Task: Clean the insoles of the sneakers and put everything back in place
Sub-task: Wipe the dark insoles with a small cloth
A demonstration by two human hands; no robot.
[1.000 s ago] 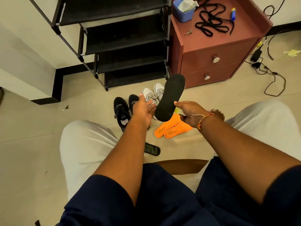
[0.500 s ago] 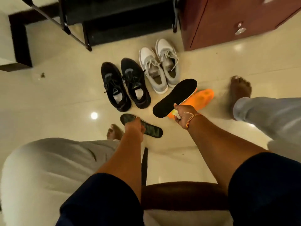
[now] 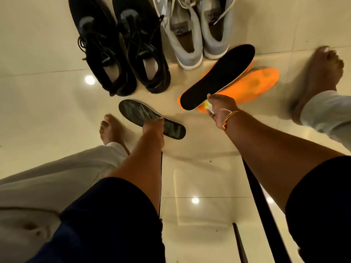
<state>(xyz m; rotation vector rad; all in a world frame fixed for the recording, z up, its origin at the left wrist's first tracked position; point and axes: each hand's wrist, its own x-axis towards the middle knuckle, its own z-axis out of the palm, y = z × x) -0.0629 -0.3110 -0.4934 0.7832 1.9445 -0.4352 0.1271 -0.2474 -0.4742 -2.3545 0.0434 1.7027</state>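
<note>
Pinching the black insole's [image 3: 218, 76] heel in the right hand [image 3: 221, 111] with a yellowish wipe [image 3: 208, 107], over two orange insoles [image 3: 252, 86]. Touching the green-patterned insole [image 3: 135, 113], flat on the floor [image 3: 57, 111], with the left hand [image 3: 153, 127]; grip impossible to tell.

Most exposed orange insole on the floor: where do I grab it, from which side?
Pinch the orange insole at its broad right end, coming from the right: that end lies bare and flat, while the other end sits under the black insole that the right hand holds.
</note>
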